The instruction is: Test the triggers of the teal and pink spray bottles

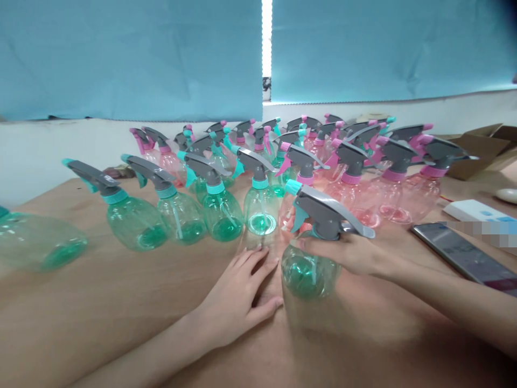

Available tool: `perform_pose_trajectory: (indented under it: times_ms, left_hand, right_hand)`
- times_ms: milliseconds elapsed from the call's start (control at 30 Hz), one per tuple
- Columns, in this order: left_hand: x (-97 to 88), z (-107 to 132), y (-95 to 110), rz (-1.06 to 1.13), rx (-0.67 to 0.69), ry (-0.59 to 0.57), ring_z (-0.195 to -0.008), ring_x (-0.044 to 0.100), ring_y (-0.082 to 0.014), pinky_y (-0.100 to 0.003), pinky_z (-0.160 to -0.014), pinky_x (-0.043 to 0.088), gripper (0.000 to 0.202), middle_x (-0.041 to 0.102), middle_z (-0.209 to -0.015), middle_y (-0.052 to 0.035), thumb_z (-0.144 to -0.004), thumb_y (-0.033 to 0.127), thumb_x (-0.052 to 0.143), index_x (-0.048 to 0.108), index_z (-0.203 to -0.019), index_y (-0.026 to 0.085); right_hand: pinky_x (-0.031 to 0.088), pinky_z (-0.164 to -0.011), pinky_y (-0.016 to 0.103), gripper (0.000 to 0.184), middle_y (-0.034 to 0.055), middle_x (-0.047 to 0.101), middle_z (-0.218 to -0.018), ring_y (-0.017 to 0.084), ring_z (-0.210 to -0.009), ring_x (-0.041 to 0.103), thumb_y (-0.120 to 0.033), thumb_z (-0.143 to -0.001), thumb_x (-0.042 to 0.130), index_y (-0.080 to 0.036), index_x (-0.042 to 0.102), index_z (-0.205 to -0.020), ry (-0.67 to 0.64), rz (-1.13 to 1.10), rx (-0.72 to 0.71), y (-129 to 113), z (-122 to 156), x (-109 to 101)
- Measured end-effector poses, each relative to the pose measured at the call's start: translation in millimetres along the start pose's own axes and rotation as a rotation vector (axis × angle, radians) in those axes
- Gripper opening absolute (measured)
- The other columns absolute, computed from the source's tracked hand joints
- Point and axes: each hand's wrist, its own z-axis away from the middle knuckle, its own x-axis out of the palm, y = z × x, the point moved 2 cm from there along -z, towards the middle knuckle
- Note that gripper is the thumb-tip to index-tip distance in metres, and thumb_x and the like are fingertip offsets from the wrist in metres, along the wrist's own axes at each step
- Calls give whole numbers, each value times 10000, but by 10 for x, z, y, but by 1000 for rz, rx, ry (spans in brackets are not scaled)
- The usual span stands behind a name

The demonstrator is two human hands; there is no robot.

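My right hand [343, 253] is wrapped round the neck of a green spray bottle [309, 277] with a grey and turquoise trigger head, upright at the table's front. Part of its collar is hidden by my fingers. Flat on the wooden table [194, 291], just left of that bottle, lies my left hand [238, 291], fingers stretched out and holding nothing. Beyond it stands a row of green spray bottles, the nearest being a clear green one [260, 207]. Pink spray bottles [351, 188] stand behind the held one, to the right.
Several more pink and green spray bottles crowd the back of the table. At far left is another green bottle [40, 240], cut by the frame. A phone [464, 253], a white box [476, 210] and an open cardboard box [480, 148] lie at right. Blue blinds [133, 59] hang behind.
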Motion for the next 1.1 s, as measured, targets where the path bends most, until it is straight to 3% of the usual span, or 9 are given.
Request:
perform_pose_trajectory:
  times_ms: [200,367,567,700,933,1100]
  left_hand:
    - [1,-2,-2,0,-7,-4,-1335,342,-326,-527,-1061,321,547,401,-1453,-142,-920,453,542,431,-1381,180]
    - [1,-1,2,11,-7,0,-1336,341,-329,-526,-1054,328,538,406,-1450,-140,-918,439,548,429,-1381,190]
    - [-12,1,10,8,-6,-9,-1336,341,-325,-529,-1058,323,540,402,-1452,-144,-921,442,546,426,-1381,187]
    - [-17,-8,12,10,-9,-6,-1333,344,-325,-519,-1061,322,536,409,-1446,-144,-920,435,551,430,-1376,182]
    - [-6,-2,18,11,-4,-11,-1334,337,-319,-505,-1072,307,561,404,-1443,-153,-914,430,562,421,-1385,158]
    - [-17,-7,26,33,-5,-8,-1327,348,-313,-504,-1061,323,563,414,-1437,-139,-907,417,573,409,-1390,182]
  right_hand:
    - [531,-659,331,41,0,580,-689,174,-695,586,-254,-685,551,-230,544,-717,12,14,8,22,-5,-9]
    - [560,-711,335,305,12,649,-859,176,-755,639,-216,-675,552,-259,616,-969,34,-50,-87,71,-12,8]
    - [581,-714,364,445,25,689,-936,217,-845,665,-202,-701,557,-299,607,-1132,72,-45,-177,67,-14,12]
    - [585,-720,361,398,21,699,-949,207,-843,670,-203,-721,561,-298,629,-1101,60,-33,-197,58,-23,17]
    - [586,-754,368,108,19,702,-837,192,-785,676,-252,-754,609,-262,661,-847,139,3,-209,105,-12,26]
    - [584,-760,396,276,30,705,-858,212,-814,674,-284,-772,605,-271,657,-1043,98,11,-193,80,-25,33]
